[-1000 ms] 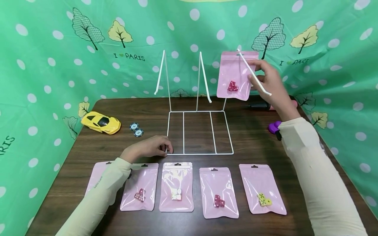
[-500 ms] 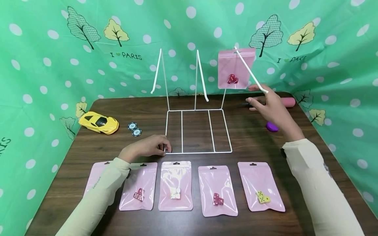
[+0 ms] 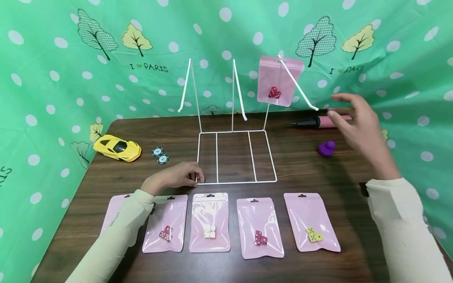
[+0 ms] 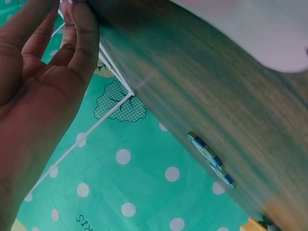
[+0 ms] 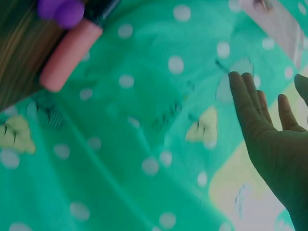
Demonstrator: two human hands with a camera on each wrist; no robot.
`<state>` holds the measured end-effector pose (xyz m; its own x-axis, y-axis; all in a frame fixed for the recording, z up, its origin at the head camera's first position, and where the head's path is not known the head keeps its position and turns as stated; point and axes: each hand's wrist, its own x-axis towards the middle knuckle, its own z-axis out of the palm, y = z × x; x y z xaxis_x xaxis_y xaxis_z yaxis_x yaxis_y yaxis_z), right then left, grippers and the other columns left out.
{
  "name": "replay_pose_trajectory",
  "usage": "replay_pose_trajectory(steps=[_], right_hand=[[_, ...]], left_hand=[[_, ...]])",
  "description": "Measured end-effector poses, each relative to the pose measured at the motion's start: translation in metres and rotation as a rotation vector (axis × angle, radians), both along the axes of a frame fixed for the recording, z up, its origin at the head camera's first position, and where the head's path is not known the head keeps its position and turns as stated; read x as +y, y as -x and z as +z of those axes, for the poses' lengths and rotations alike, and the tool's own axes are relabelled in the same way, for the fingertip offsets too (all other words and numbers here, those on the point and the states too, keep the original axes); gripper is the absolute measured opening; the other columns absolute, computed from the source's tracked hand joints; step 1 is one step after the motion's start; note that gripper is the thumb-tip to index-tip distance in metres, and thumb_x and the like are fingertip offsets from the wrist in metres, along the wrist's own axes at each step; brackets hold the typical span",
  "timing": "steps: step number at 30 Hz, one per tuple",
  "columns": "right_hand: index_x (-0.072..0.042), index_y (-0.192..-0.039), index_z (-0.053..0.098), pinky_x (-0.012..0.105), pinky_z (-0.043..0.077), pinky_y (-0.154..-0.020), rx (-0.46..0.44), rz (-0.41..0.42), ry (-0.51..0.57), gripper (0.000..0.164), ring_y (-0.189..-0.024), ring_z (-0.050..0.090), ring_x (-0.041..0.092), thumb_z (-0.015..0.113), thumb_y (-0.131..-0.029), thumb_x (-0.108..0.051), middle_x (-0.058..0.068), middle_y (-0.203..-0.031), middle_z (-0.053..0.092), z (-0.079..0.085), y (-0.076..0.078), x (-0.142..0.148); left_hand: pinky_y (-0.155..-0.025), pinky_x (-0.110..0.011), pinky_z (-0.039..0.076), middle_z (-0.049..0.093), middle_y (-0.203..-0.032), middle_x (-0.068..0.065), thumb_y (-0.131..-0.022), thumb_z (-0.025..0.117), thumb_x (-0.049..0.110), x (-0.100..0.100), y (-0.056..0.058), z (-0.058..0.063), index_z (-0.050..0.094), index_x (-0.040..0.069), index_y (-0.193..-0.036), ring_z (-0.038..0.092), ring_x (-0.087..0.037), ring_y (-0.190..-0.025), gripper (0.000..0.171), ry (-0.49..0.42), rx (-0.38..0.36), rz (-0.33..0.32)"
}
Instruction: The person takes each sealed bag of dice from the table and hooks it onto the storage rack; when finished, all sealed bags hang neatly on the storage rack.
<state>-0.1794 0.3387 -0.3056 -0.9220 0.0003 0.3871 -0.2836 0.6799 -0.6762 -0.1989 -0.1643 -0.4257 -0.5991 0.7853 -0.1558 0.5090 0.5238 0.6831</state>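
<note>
A white wire rack (image 3: 244, 182) with three hooks stands on the table. My left hand (image 3: 177, 176) pinches its front left corner; in the left wrist view the fingertips meet at the white wire. From the right hook hangs a pink zip bag (image 3: 279, 76) with red dice. My right hand (image 3: 362, 129) is in the air right of that hook, fingers apart and holding nothing. Several pink bags lie in a front row: one with white dice (image 3: 210, 232), one with red dice (image 3: 260, 238), one with yellow dice (image 3: 313, 235). My left sleeve partly covers the leftmost bag (image 3: 116, 206).
A yellow toy car (image 3: 118, 147) and two poker chips (image 3: 157, 151) are left of the rack. On the right lie a purple duck-like toy (image 3: 326, 148) and a pink cylinder with a black nozzle (image 3: 308, 123). A green polka-dot cloth (image 3: 226, 35) stands behind the table.
My right hand has let go of the bag, which now hangs on the right hook, and has moved away down and to the right. My left hand has stayed at the rack corner.
</note>
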Motion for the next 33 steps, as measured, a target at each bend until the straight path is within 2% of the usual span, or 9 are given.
replay_pose_trajectory(steps=[4,7,12,15,19,22,25,29,33], right_hand=[[-0.016,-0.157,0.054,0.006,0.046,-0.091,0.016,-0.117,0.011,0.049,-0.114,0.058,-0.014,0.066,-0.109,-0.017,-0.016,-0.145,0.050,0.008,-0.021,0.019],[-0.024,-0.161,0.050,0.014,0.045,-0.105,-0.027,-0.234,-0.011,0.052,-0.128,0.057,-0.006,0.062,-0.111,-0.026,-0.007,-0.156,0.049,0.008,-0.040,0.033],[-0.017,-0.165,0.044,0.005,0.044,-0.088,-0.116,-0.332,-0.100,0.054,-0.123,0.052,-0.012,0.056,-0.114,-0.029,0.007,-0.167,0.045,-0.012,-0.073,0.059],[-0.002,-0.164,0.042,0.000,0.039,-0.069,-0.162,-0.305,-0.133,0.055,-0.100,0.043,-0.025,0.055,-0.114,-0.022,0.025,-0.164,0.043,-0.029,-0.090,0.076],[0.010,-0.162,0.033,0.010,0.049,-0.058,-0.265,-0.247,-0.149,0.059,-0.085,0.035,-0.031,0.054,-0.115,-0.016,0.046,-0.153,0.039,-0.053,-0.112,0.091],[0.014,-0.160,0.030,0.022,0.055,-0.056,-0.347,-0.200,-0.158,0.060,-0.082,0.041,-0.029,0.054,-0.115,-0.017,0.048,-0.145,0.041,-0.071,-0.126,0.097],[0.016,-0.155,0.036,0.031,0.059,-0.055,-0.373,-0.133,-0.136,0.054,-0.079,0.053,-0.022,0.056,-0.114,-0.012,0.036,-0.133,0.052,-0.090,-0.137,0.098],[0.016,-0.147,0.041,0.034,0.060,-0.055,-0.405,-0.042,-0.114,0.047,-0.079,0.063,-0.011,0.061,-0.110,-0.005,0.030,-0.126,0.057,-0.110,-0.150,0.089],[0.014,-0.150,0.038,0.036,0.061,-0.058,-0.520,0.018,-0.087,0.052,-0.082,0.064,-0.007,0.064,-0.110,-0.008,0.036,-0.127,0.053,-0.119,-0.159,0.079]], left_hand=[[-0.077,-0.030,0.055,0.064,-0.104,-0.005,-0.096,0.075,-0.007,-0.002,-0.001,-0.002,0.076,0.007,-0.105,0.061,-0.014,-0.085,0.017,-0.005,-0.004,0.007],[-0.077,-0.030,0.055,0.064,-0.104,-0.006,-0.096,0.074,-0.007,-0.002,-0.002,-0.002,0.076,0.006,-0.105,0.062,-0.014,-0.085,0.016,-0.010,-0.009,0.009],[-0.077,-0.030,0.054,0.063,-0.104,-0.005,-0.096,0.074,-0.007,-0.003,-0.002,-0.003,0.076,0.006,-0.106,0.061,-0.013,-0.085,0.016,-0.012,-0.011,0.011],[-0.077,-0.030,0.054,0.063,-0.104,-0.005,-0.097,0.074,-0.006,-0.003,-0.001,-0.005,0.076,0.007,-0.106,0.060,-0.013,-0.085,0.016,-0.015,0.003,0.000],[-0.079,-0.030,0.055,0.064,-0.107,-0.005,-0.098,0.074,-0.004,-0.003,0.000,-0.006,0.076,0.008,-0.107,0.060,-0.012,-0.086,0.016,-0.009,0.007,0.004],[-0.080,-0.030,0.054,0.064,-0.108,-0.004,-0.099,0.074,-0.004,-0.002,0.000,-0.006,0.077,0.009,-0.108,0.060,-0.013,-0.087,0.016,-0.004,0.001,0.008],[-0.080,-0.031,0.054,0.064,-0.108,-0.005,-0.099,0.074,-0.004,-0.002,0.001,-0.007,0.076,0.008,-0.108,0.060,-0.013,-0.087,0.015,-0.013,0.006,-0.004],[-0.080,-0.031,0.054,0.064,-0.107,-0.006,-0.098,0.074,-0.005,-0.002,0.001,-0.006,0.076,0.007,-0.107,0.059,-0.013,-0.087,0.015,-0.024,0.012,-0.003],[-0.079,-0.031,0.054,0.064,-0.107,-0.005,-0.098,0.074,-0.005,-0.004,-0.001,-0.005,0.077,0.008,-0.107,0.059,-0.014,-0.087,0.015,-0.017,0.006,0.010]])
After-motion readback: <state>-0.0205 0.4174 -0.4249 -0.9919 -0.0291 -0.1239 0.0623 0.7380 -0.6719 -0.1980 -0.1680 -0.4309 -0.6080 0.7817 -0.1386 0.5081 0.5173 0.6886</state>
